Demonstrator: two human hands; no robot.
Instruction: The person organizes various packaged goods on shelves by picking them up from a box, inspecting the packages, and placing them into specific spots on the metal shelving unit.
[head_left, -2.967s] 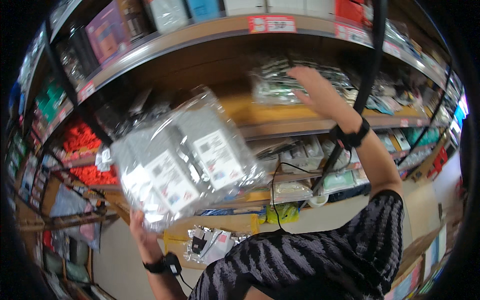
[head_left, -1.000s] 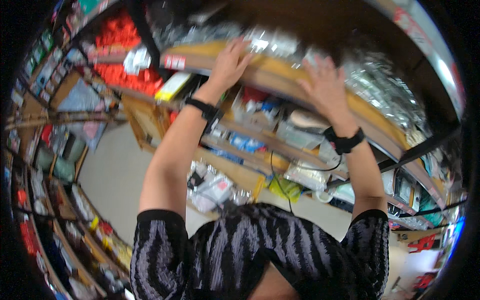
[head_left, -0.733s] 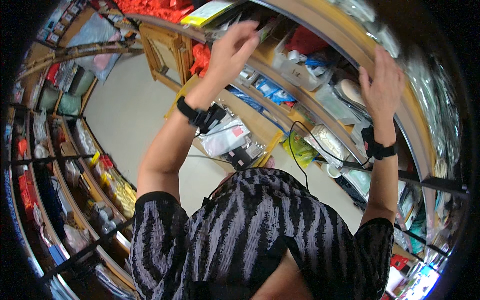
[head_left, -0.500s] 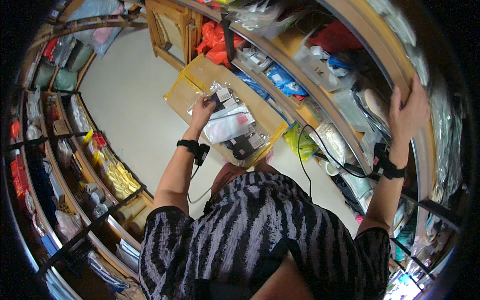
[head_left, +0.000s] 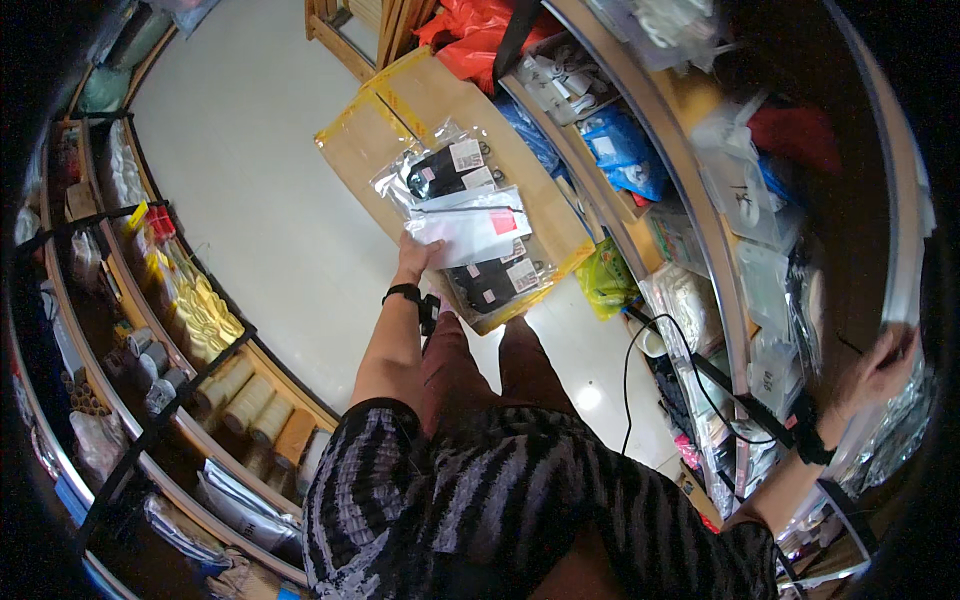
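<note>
Below, I see a pale floor [head_left: 250,180] between stocked shelf runs, with a flat cardboard box [head_left: 400,120] at twelve o'clock. The left hand [head_left: 415,258] grips a white packet [head_left: 470,225] over clear bags of dark goods [head_left: 450,170] lying on the box. The right hand [head_left: 880,365], at three o'clock, rests against silvery bags [head_left: 900,430]; its grip I cannot tell. Since half a second ago the left hand has closed on the packet, and the view has tilted further down. The shelf contents at the rim are blurred.
</note>
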